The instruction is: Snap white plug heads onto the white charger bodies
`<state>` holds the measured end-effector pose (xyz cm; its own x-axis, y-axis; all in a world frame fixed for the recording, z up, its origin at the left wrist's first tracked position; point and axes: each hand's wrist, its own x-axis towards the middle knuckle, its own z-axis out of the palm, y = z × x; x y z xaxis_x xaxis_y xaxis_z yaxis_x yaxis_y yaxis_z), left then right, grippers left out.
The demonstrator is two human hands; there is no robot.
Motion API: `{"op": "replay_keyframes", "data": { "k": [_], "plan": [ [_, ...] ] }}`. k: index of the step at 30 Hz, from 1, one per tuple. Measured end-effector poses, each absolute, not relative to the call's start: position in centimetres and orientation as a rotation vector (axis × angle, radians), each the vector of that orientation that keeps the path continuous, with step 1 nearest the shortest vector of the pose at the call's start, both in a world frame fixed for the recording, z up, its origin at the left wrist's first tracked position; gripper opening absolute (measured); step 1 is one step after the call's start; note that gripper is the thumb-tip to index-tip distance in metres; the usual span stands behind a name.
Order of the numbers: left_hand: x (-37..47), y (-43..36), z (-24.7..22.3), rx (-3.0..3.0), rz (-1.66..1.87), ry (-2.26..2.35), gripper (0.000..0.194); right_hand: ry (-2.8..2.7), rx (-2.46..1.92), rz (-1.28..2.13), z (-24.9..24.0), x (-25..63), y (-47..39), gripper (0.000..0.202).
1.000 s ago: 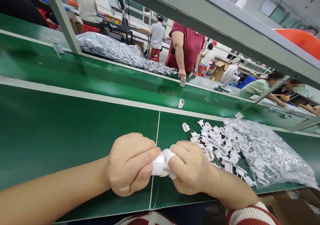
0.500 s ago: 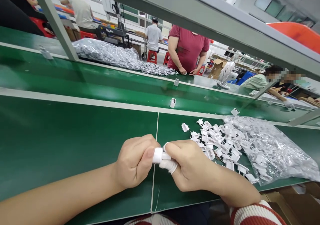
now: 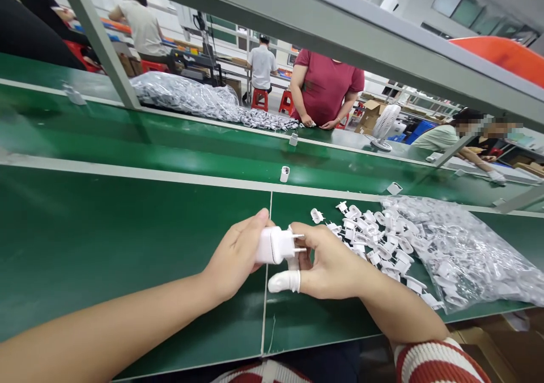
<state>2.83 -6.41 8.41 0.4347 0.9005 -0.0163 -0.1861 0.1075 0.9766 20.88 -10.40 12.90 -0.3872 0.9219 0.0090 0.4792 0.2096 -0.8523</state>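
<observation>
— Where's the white plug adapter (image 3: 272, 246)?
— Near the middle, body clamped in the left hand's (image 3: 236, 252) fingers; the right hand's (image 3: 329, 261) thumb stands apart.
— Risk?
— A loose left grip might drop it onto the green table (image 3: 204, 332).

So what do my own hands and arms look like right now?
Your right hand wears white finger cots on the thumb and at least one finger; a red and white striped sleeve ends near that elbow. Your left hand and left forearm show no glove, sleeve or jewellery.
</observation>
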Motion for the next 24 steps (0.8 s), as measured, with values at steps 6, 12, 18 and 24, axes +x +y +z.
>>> {"op": "replay_keyframes", "data": {
  "k": [6,12,18,24],
  "plan": [
    [3.2,-6.3,9.3,0.91,0.748,0.814,0.05,-1.966,-1.213,1.131,13.0,21.1,-9.6,0.038],
    [3.1,-6.3,9.1,1.075,0.785,0.778,0.065,-1.943,-1.372,0.979,12.7,21.1,-9.2,0.046],
    [3.6,-6.1,7.6,1.171,1.037,0.876,0.057,-1.951,-1.333,0.837,10.7,20.1,-8.9,0.029],
    [3.5,-6.7,6.5,1.302,1.213,0.996,0.052,-2.033,-1.253,0.541,8.8,19.5,-9.2,0.012]
  ]
}}
